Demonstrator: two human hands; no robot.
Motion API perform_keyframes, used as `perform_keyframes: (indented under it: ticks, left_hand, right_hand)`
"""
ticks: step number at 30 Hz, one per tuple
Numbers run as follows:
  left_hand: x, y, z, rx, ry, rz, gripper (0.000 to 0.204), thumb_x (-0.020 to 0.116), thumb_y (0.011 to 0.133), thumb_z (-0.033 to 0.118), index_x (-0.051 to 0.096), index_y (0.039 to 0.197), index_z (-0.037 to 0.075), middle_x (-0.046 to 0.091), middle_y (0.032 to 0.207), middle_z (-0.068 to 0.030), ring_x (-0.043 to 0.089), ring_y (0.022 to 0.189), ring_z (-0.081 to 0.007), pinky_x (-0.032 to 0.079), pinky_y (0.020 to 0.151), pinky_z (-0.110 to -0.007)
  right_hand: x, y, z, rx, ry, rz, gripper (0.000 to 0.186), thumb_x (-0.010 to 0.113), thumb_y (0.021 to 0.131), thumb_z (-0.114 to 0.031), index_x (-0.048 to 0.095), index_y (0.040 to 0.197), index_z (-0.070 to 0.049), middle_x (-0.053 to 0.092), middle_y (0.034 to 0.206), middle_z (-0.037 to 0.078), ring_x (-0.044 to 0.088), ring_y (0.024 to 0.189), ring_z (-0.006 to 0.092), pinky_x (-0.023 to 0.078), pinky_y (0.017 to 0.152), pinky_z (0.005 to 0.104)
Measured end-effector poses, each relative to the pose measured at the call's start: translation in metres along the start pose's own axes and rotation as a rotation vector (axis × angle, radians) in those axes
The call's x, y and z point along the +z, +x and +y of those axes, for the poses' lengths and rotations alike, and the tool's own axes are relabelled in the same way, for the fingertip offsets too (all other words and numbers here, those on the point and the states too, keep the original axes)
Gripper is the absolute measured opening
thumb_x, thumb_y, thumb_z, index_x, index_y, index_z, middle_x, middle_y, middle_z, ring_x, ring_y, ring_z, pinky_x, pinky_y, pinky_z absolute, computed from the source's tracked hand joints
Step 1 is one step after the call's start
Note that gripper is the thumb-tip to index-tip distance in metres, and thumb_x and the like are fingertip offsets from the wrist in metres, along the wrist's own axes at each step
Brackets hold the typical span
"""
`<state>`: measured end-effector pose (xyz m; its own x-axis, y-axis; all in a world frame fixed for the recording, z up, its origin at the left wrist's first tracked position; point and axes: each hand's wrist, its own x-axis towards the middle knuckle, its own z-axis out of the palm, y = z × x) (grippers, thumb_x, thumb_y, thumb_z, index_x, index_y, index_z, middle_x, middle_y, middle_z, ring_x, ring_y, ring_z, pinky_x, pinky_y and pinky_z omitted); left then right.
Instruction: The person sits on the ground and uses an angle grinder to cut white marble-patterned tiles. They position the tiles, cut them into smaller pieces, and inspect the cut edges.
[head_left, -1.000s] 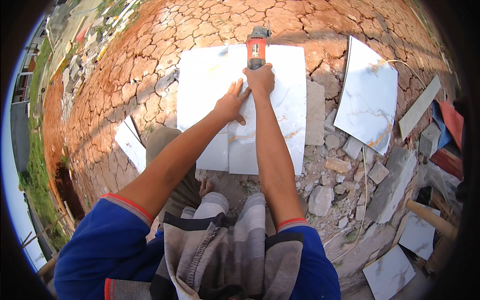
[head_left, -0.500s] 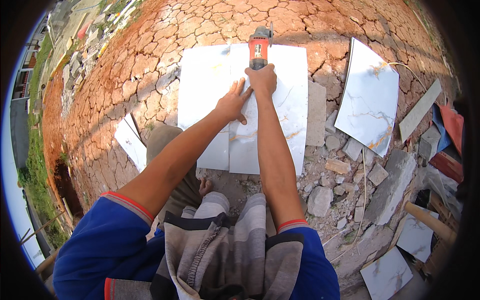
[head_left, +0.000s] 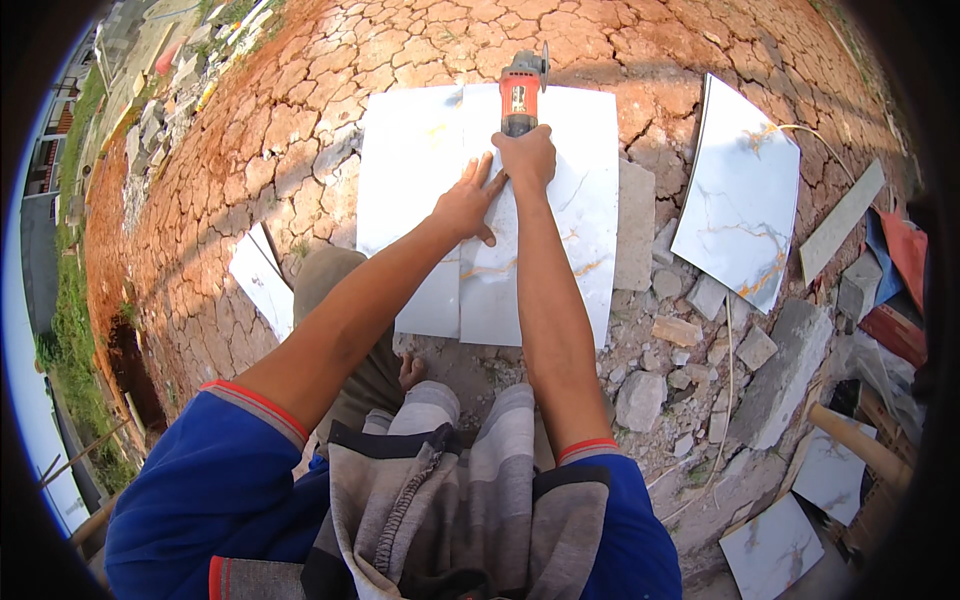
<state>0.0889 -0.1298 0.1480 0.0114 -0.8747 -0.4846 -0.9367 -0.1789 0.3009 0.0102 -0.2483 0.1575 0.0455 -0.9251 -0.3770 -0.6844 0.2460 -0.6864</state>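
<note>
Nearest, well behind both hands, hangs a striped grey cloth (head_left: 500,470), with blue sleeves (head_left: 215,490) on either side of it. A bare foot (head_left: 412,371) shows farther forward, short of the left hand.

Off to the right and well behind the right hand lie small marbled tiles (head_left: 772,550), and a wooden pole (head_left: 865,445) slants near them. Broken rubble (head_left: 640,400) covers the ground to the right of the right forearm.

The left hand (head_left: 466,208) lies flat with its fingers spread on a white marbled panel (head_left: 400,160). A straight seam runs lengthwise under that hand; whether it divides two pieces or is a line in one, I cannot tell.

Just ahead and to the right, the right hand (head_left: 527,160) is closed around the rear of a red and black angle grinder (head_left: 519,97). The grinder points straight away from that hand, its grey head reaching past the panel's far edge, its disc (head_left: 545,65) upright on the right side. Whether the tool's body touches the panel is hidden.

To the right of the right hand, a grey slab (head_left: 634,225) borders the panel; farther right stands a veined white sheet (head_left: 738,200). A white offcut (head_left: 260,275) lies well left of the left hand.

Cracked red earth (head_left: 420,55) spreads beyond both hands, and stone debris (head_left: 150,130) lies far ahead, leftward.
</note>
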Motion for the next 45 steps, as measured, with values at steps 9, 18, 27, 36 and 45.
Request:
perform_keyframes:
  ticks: [9, 18, 27, 36, 45]
  left_hand:
    - [-0.003, -0.008, -0.003, -0.008, -0.209, 0.069, 0.11, 0.1, 0.052, 0.018, 0.045, 0.148, 0.011, 0.022, 0.163, -0.019, 0.05, 0.138, -0.0393, 0.051, 0.11, -0.045]
    - [0.005, -0.008, -0.01, 0.073, -0.186, 0.125, 0.098, 0.1, 0.055, 0.022, 0.049, 0.136, 0.004, 0.03, 0.158, -0.0226, 0.04, 0.145, -0.0409, 0.048, 0.112, -0.046]
    - [0.013, -0.005, -0.019, 0.142, -0.144, 0.195, 0.095, 0.1, 0.056, 0.028, 0.05, 0.131, -0.001, 0.034, 0.156, -0.0214, 0.038, 0.145, -0.0394, 0.047, 0.114, -0.044]
    - [0.024, -0.003, -0.029, 0.175, -0.144, 0.22, 0.098, 0.099, 0.058, 0.032, 0.05, 0.135, -0.002, 0.03, 0.161, -0.0211, 0.033, 0.15, -0.0381, 0.042, 0.119, -0.042]
    - [0.024, -0.003, -0.034, 0.191, -0.191, 0.227, 0.101, 0.099, 0.057, 0.034, 0.05, 0.138, 0.001, 0.031, 0.161, -0.021, 0.036, 0.149, -0.0385, 0.041, 0.118, -0.042]
  right_hand:
    - [-0.001, -0.005, 0.001, 0.007, 0.013, -0.008, 0.072, 0.086, 0.07, -0.034, 0.055, 0.121, 0.007, 0.072, 0.108, 0.027, 0.073, 0.099, 0.0421, 0.059, 0.089, 0.0486]
    - [-0.001, -0.014, 0.009, 0.017, -0.003, -0.017, 0.072, 0.085, 0.07, -0.035, 0.055, 0.121, 0.006, 0.072, 0.109, 0.027, 0.073, 0.102, 0.0414, 0.059, 0.09, 0.0485]
    - [-0.005, -0.03, 0.016, 0.036, -0.034, -0.027, 0.071, 0.084, 0.069, -0.036, 0.056, 0.119, 0.005, 0.073, 0.108, 0.026, 0.073, 0.1, 0.0406, 0.059, 0.089, 0.0475]
    - [-0.01, -0.046, 0.022, 0.017, -0.062, -0.019, 0.071, 0.084, 0.07, -0.037, 0.056, 0.119, 0.005, 0.073, 0.108, 0.025, 0.074, 0.099, 0.039, 0.059, 0.087, 0.0469]
    - [-0.013, -0.063, 0.031, 0.033, -0.053, -0.034, 0.073, 0.084, 0.069, -0.037, 0.055, 0.121, 0.005, 0.073, 0.108, 0.024, 0.073, 0.099, 0.0386, 0.059, 0.087, 0.0469]
